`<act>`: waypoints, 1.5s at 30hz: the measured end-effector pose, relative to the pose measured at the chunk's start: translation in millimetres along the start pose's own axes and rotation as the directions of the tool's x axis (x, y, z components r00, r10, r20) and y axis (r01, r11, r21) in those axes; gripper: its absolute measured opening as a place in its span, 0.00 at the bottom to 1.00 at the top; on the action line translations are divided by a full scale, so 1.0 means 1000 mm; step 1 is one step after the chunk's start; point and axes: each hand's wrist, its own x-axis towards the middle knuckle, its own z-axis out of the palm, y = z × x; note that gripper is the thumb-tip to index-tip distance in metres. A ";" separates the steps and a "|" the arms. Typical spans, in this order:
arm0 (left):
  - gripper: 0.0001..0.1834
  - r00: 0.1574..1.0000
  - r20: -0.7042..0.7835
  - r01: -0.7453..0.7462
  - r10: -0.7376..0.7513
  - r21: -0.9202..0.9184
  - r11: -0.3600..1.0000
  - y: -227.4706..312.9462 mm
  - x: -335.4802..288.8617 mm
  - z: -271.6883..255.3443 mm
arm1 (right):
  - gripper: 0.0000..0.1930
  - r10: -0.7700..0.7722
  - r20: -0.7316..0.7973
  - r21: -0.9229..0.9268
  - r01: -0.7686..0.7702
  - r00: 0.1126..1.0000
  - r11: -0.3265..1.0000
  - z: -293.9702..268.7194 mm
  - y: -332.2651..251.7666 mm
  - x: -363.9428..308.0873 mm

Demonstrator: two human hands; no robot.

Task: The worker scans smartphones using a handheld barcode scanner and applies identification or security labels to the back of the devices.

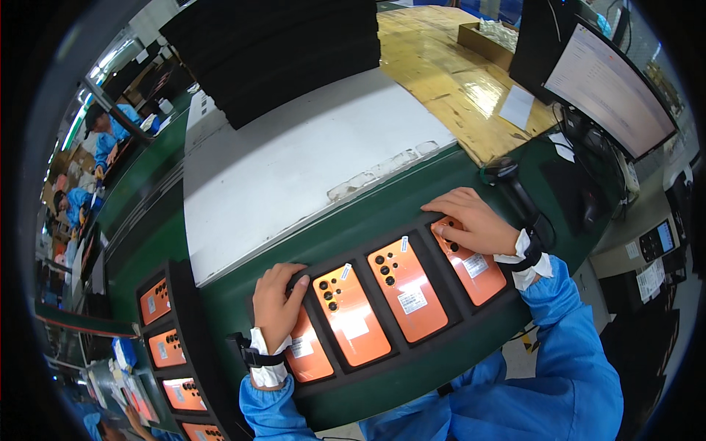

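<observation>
A black foam tray (468, 314) lies on the green bench before me, with several orange smartphones in its slots, backs up. My left hand (276, 305) grips its far left corner, the thumb over the camera end of the leftmost phone (309, 353). My right hand (474, 224) holds the far right corner, with the thumb across the top of the rightmost phone (478, 278). Between my hands, two phones, the left middle one (360, 301) and the right middle one (419, 272), show fully. Each carries a white label and a small tab by its lenses.
Another black tray (184, 316) of orange phones stands at the left. Beyond lies a white board (309, 162) bearing a tall black foam stack (279, 59). A barcode scanner (515, 187), mouse (588, 206) and monitor (610, 88) are at right. Co-workers in blue (110, 136) sit far left.
</observation>
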 end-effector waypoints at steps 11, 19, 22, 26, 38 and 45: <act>0.11 0.999 0.013 0.047 -0.047 -0.005 0.999 0.004 0.001 0.000 | 0.22 -0.023 -0.045 0.014 0.024 0.999 1.000 0.003 0.004 -0.001; 0.11 1.000 0.002 0.026 -0.026 -0.005 1.000 0.003 0.001 0.002 | 0.22 -0.009 -0.040 0.010 0.010 0.999 1.000 0.003 0.005 -0.001; 0.11 0.999 0.006 0.040 -0.040 0.000 0.999 0.002 0.002 0.002 | 0.22 -0.008 -0.034 0.004 0.008 0.999 1.000 0.004 0.006 -0.001; 0.11 0.999 0.007 0.040 -0.040 -0.007 0.999 0.002 0.002 0.003 | 0.22 -0.024 -0.044 -0.012 0.024 0.999 1.000 0.005 0.006 -0.001; 0.11 0.999 0.017 0.048 -0.048 -0.008 0.999 0.002 0.002 0.003 | 0.22 0.007 0.000 -0.014 -0.007 1.000 1.000 0.003 0.006 0.000; 0.11 0.999 0.022 0.046 -0.046 -0.010 0.999 0.001 0.002 0.003 | 0.22 0.013 0.002 0.000 -0.013 1.000 1.000 0.002 0.005 0.000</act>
